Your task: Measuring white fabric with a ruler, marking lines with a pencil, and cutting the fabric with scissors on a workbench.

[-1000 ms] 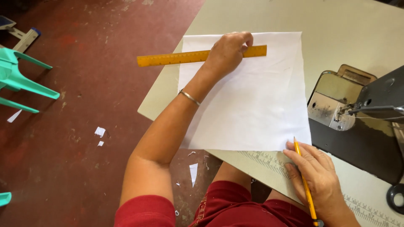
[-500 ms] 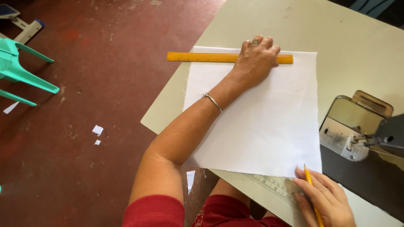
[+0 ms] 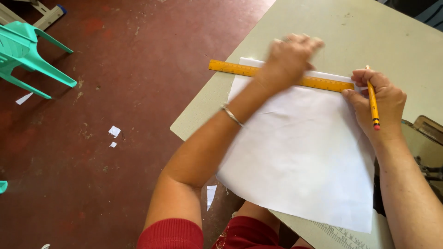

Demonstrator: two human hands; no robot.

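Note:
A large white sheet of paper lies on a pale green table. Across its far edge lies a yellow ruler. My left hand presses flat on the middle of the ruler, fingers spread and blurred. My right hand sits at the ruler's right end and holds a yellow pencil with its red eraser end toward me; the pencil's tip is at the far side of the hand.
A turquoise plastic chair stands on the dark red floor at the left, with white paper scraps scattered nearby. Part of a sewing machine shows at the right edge. A printed measuring scale runs along the table's near edge.
My right hand with the pencil has travelled from the near edge of the paper up to the ruler's right end. My left hand stays on the ruler. The view has shifted.

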